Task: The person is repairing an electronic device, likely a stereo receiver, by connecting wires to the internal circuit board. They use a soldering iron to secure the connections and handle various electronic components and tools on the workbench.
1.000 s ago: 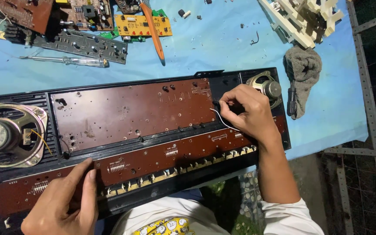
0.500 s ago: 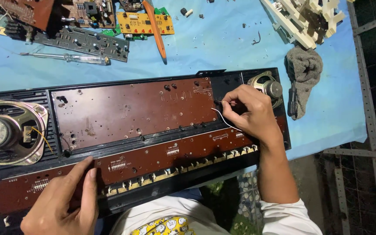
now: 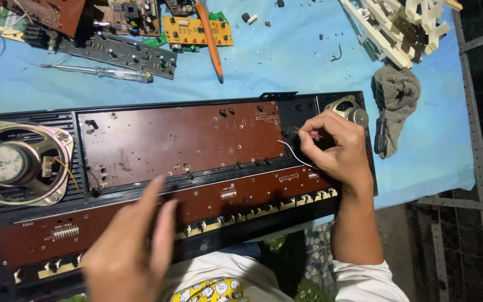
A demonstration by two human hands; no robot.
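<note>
The person works on a long black plastic keyboard casing (image 3: 40, 120), opened with its back upward, lying across a bench (image 3: 286, 61) covered in light blue cloth. Two brown circuit boards fill the casing: a wide upper one (image 3: 180, 142) and a narrow lower strip (image 3: 241, 196) edged with pale contacts.

The step in hand looks like wiring work at the right end of the casing. The right hand (image 3: 336, 151) has thumb and forefinger pressed together in a pinching grip on a fine reddish wire end (image 3: 315, 135), just beside a small round metal speaker (image 3: 353, 113). A thin white wire (image 3: 292, 156) curves out from under that hand across the gap between the two boards. So the wire lies right at the fingertips, not apart from them.

The left hand (image 3: 127, 246) hovers blurred over the lower strip near the body, fingers loosely spread and holding nothing; whether it touches the board cannot be told.

The next move would call for a fine, steady pull or placement of the wire, with the casing kept from shifting.

A large round metal speaker (image 3: 20, 162) sits at the left end. Beyond lie a clear-handled screwdriver (image 3: 99, 72), an orange-handled tool (image 3: 211, 39), loose green and yellow circuit boards (image 3: 197, 31) and a grey rag (image 3: 395, 95).
</note>
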